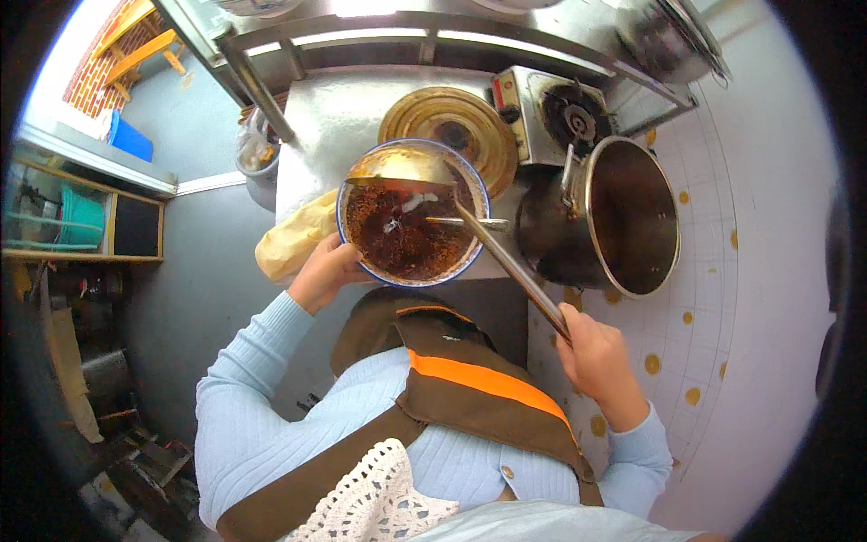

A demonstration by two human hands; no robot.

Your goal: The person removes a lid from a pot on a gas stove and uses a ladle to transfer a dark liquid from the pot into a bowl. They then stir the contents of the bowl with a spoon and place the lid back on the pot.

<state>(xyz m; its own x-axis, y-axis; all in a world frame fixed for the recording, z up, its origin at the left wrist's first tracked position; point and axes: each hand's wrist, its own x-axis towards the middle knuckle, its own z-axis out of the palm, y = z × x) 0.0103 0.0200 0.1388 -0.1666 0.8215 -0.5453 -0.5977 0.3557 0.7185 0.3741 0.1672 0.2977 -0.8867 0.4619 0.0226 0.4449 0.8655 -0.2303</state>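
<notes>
My left hand (330,269) grips the near left rim of a blue-rimmed bowl (485,183). Dark red-brown chili oil or sauce (399,240) with coarse bits lies in the bowl and coats its inner wall. My right hand (596,349) is closed around the long metal handle of a ladle (518,271). The ladle's wide head (403,167) is over the far side of the bowl, tilted, its contents not clear to me. A metal spoon (498,224) rests in the sauce, its handle sticking out over the right rim.
Right of the bowl stands a deep, dark-stained stockpot (596,217). Behind it is a portable gas stove (542,115). A stained round lid (440,108) lies on the steel table (332,101). A yellowish wrapped bundle (288,244) sits at the left edge; a metal shelf (420,24) spans the back.
</notes>
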